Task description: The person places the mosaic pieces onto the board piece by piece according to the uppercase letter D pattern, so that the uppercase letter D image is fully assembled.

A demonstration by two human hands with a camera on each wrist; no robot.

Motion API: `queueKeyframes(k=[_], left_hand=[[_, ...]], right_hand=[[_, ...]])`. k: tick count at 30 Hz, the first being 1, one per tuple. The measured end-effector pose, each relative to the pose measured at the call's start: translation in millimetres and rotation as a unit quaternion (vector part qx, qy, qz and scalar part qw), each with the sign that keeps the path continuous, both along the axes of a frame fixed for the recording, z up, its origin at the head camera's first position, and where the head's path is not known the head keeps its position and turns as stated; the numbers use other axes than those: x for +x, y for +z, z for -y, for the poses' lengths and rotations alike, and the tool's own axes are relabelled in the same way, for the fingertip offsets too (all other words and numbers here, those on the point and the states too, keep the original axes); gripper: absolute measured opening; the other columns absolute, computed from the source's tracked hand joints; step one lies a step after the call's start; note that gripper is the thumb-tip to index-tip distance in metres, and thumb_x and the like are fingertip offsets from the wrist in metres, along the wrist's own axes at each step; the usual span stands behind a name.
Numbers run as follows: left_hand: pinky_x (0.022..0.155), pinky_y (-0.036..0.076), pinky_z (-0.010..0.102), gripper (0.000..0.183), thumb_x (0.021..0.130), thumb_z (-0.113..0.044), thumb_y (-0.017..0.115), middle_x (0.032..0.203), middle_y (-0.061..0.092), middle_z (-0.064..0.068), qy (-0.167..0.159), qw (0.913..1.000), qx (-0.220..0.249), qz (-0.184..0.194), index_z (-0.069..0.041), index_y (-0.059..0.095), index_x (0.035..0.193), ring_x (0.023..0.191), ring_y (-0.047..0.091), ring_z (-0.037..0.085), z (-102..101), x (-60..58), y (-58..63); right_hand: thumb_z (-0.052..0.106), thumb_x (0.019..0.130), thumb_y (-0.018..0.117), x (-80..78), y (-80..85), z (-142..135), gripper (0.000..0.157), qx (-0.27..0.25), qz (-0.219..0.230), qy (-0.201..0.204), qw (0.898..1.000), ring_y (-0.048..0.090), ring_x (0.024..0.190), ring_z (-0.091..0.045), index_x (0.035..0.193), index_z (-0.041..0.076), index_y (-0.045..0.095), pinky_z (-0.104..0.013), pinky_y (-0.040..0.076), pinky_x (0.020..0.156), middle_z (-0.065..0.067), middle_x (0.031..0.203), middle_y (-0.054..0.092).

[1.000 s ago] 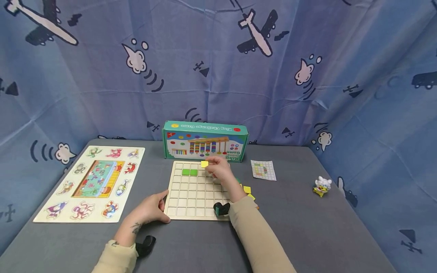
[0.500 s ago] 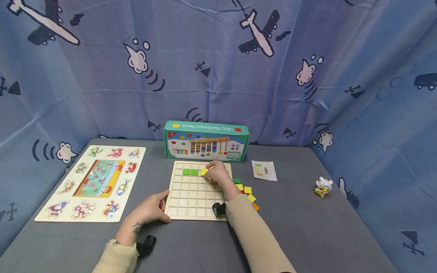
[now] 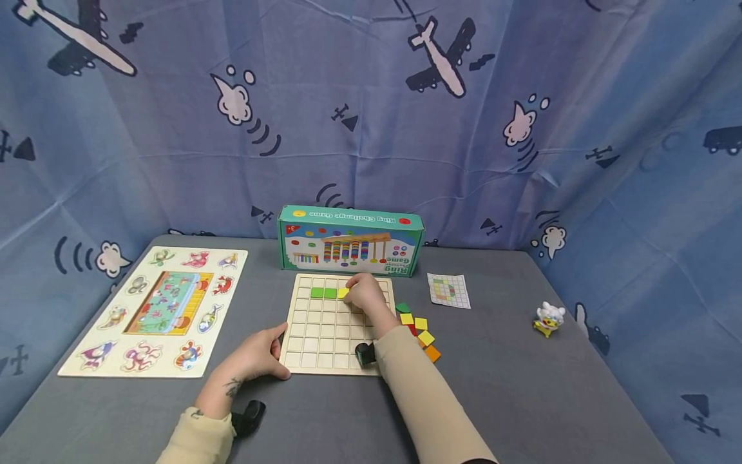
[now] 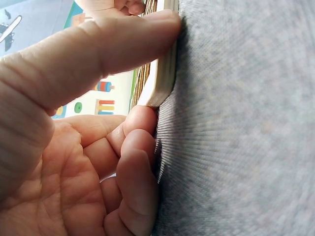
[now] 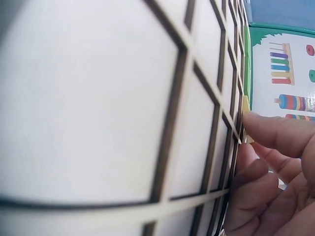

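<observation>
A wooden grid board (image 3: 315, 328) lies on the grey table, with two green square tiles (image 3: 323, 293) side by side in its second row from the back. Directly right of them is a yellow square tile (image 3: 343, 293), which my right hand (image 3: 366, 295) pinches between thumb and fingers; the right wrist view shows the thumb on that yellow tile (image 5: 245, 104). My left hand (image 3: 257, 356) grips the board's near left corner. In the left wrist view its thumb (image 4: 113, 44) lies along one edge and a fingertip touches the adjoining side.
Loose yellow, red, orange and green tiles (image 3: 426, 338) lie right of the board. Behind it stands a green game box (image 3: 350, 245). A printed grid card (image 3: 448, 290) and a small figurine (image 3: 547, 319) are to the right; a sea-animal puzzle board (image 3: 159, 309) lies left.
My right hand has brought the yellow tile down from the board's back edge, then slightly left, to the square beside the green tiles. My left hand stays at the corner.
</observation>
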State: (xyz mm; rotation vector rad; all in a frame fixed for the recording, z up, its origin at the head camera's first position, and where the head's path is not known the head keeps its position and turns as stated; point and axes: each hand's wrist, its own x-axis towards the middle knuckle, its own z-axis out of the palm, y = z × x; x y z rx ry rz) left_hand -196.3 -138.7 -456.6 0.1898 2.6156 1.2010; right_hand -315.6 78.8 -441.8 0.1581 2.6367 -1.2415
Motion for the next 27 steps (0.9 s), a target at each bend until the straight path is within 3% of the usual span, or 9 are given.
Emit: queueKeyframes(k=[10, 14, 18, 22, 27], left_hand=[[0.049, 0.030, 0.026, 0.101, 0.050, 0.002, 0.082, 0.064, 0.047, 0.005, 0.000, 1.0000, -0.003, 0.002, 0.007, 0.035, 0.139, 0.055, 0.040, 0.015, -0.4, 0.3, 0.9], [0.049, 0.030, 0.026, 0.100, 0.050, 0.001, 0.082, 0.064, 0.046, 0.005, 0.001, 1.0000, -0.006, 0.003, 0.007, 0.035, 0.139, 0.055, 0.040, 0.015, -0.1, 0.6, 2.2], [0.050, 0.030, 0.025, 0.100, 0.051, 0.001, 0.082, 0.064, 0.046, 0.005, -0.002, 1.0000, -0.006, 0.005, 0.007, 0.035, 0.139, 0.055, 0.039, 0.015, 0.1, 0.8, 2.4], [0.050, 0.030, 0.025, 0.101, 0.051, 0.001, 0.082, 0.064, 0.046, 0.004, -0.004, 1.0000, -0.005, 0.004, 0.007, 0.034, 0.139, 0.055, 0.039, 0.014, 0.4, 0.2, 1.1], [0.049, 0.030, 0.025, 0.101, 0.050, 0.000, 0.082, 0.064, 0.046, 0.004, -0.006, 0.9999, -0.008, 0.003, 0.007, 0.034, 0.139, 0.055, 0.040, 0.015, 0.9, -1.2, -0.7]], right_hand=[[0.005, 0.076, 0.071, -1.6, -0.2, -1.5, 0.029, -0.004, 0.012, -0.004, 1.000, 0.054, 0.092, -0.026, 0.105, 0.008, 0.066, -0.038, 0.046, 0.076, -0.011, 0.115, 0.059], [0.006, 0.077, 0.070, 2.0, 2.8, -9.6, 0.034, -0.056, -0.012, 0.017, 0.998, 0.053, 0.088, -0.024, 0.111, 0.007, 0.064, -0.036, 0.045, 0.069, -0.015, 0.120, 0.054], [0.007, 0.080, 0.068, 6.2, 6.4, -23.4, 0.041, -0.138, -0.038, 0.034, 0.989, 0.049, 0.072, -0.020, 0.119, 0.007, 0.059, -0.032, 0.040, 0.058, -0.015, 0.105, 0.057], [0.006, 0.082, 0.066, 11.8, 13.8, -38.1, 0.047, -0.211, -0.044, 0.013, 0.976, 0.042, 0.061, -0.017, 0.127, 0.007, 0.054, -0.029, 0.033, 0.053, -0.005, 0.088, 0.056], [0.005, 0.082, 0.065, 23.3, 23.3, -58.5, 0.050, -0.251, -0.061, -0.009, 0.966, 0.049, 0.067, -0.016, 0.130, 0.006, 0.051, -0.031, 0.037, 0.055, 0.003, 0.086, 0.055]])
